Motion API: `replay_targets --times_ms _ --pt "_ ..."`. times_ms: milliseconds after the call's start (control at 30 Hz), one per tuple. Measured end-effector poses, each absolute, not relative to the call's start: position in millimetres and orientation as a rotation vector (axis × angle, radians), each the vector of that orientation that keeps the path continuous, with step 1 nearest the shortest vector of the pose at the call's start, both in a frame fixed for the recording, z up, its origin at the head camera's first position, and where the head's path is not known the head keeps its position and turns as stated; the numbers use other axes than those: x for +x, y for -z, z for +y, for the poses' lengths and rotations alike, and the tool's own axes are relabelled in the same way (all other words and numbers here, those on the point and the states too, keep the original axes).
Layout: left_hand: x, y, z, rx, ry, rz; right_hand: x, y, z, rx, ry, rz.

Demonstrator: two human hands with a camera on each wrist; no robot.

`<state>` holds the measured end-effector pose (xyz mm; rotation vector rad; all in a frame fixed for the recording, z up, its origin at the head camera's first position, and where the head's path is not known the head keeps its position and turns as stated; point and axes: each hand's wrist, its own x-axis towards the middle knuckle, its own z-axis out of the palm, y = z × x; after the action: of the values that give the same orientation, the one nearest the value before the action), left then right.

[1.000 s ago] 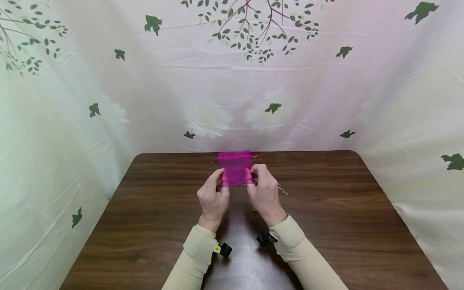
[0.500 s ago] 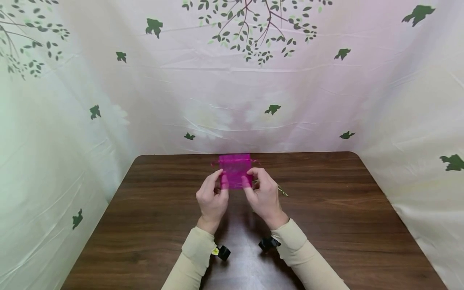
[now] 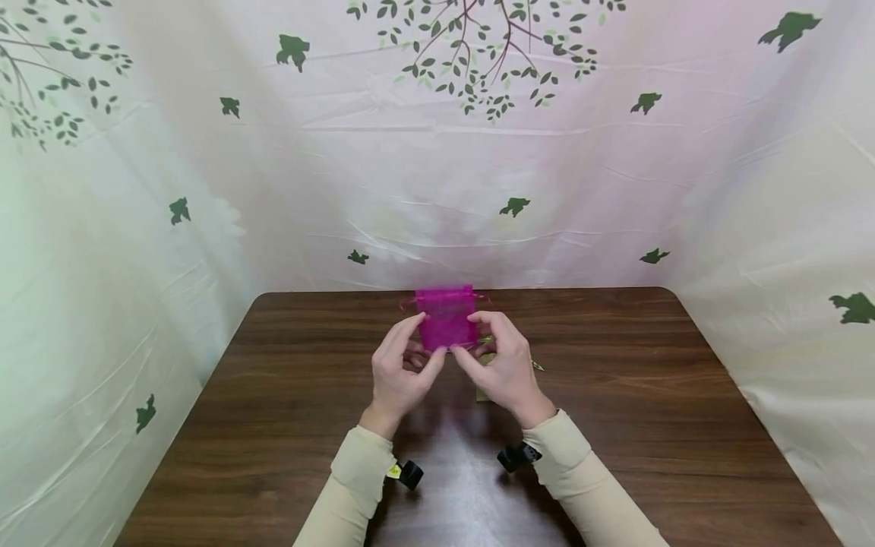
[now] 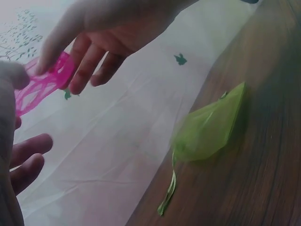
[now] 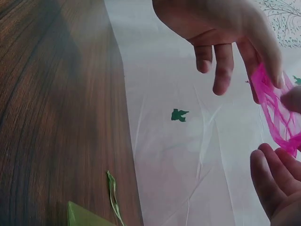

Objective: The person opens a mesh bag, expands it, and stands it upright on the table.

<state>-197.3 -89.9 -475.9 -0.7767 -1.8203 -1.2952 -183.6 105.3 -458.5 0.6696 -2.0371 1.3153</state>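
In the head view a sheer magenta drawstring pouch (image 3: pixel 447 319) is held up over the far middle of the table, its ribbon-threaded end pointing away. My left hand (image 3: pixel 399 372) pinches its left side between thumb and forefinger. On the other side my right hand (image 3: pixel 504 372) does the same, and the two thumb tips nearly meet at the pouch's near edge. A sheer green drawstring pouch (image 4: pixel 209 127) lies on the table below, mostly hidden behind the right hand in the head view; its ribbon (image 5: pixel 113 193) trails out in the right wrist view.
The dark wood-grain table (image 3: pixel 273 425) has rounded far corners. Behind it and at both sides hangs a pale curtain (image 3: pixel 437 182) printed with green birds and leafy branches. Small black cameras (image 3: pixel 410 475) sit at both wrists.
The thumbs have slid inward along the magenta pouch's near edge until their tips almost meet. Both wrists have spread apart slightly, and more of the green pouch shows beneath the right hand.
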Motion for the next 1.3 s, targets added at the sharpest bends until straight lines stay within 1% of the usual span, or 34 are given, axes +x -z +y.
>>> replay_targets --times_ms 133,233,433,667,900,1167,1300 --pt "-197 477 -97 -0.847 1.343 -1.854 -184 460 108 0.708 -1.343 -2.073" --pt "-198 477 -101 -0.840 1.368 -1.840 -183 461 107 0.694 -1.356 -2.084" --pt "-199 476 -105 -0.765 1.375 -1.809 -185 462 103 0.564 -1.346 -2.074" --pt "-200 481 -110 -0.699 1.485 -1.789 -185 461 100 0.477 -1.447 -2.037" --pt "-198 485 -114 -0.632 1.607 -1.838 -184 458 94 0.446 -1.511 -2.054" --pt "-196 488 -117 -0.443 1.573 -1.914 -193 471 91 0.436 -1.455 -2.195" --pt "-191 482 -117 -0.417 1.561 -1.941 -196 477 87 0.444 -1.432 -2.253"
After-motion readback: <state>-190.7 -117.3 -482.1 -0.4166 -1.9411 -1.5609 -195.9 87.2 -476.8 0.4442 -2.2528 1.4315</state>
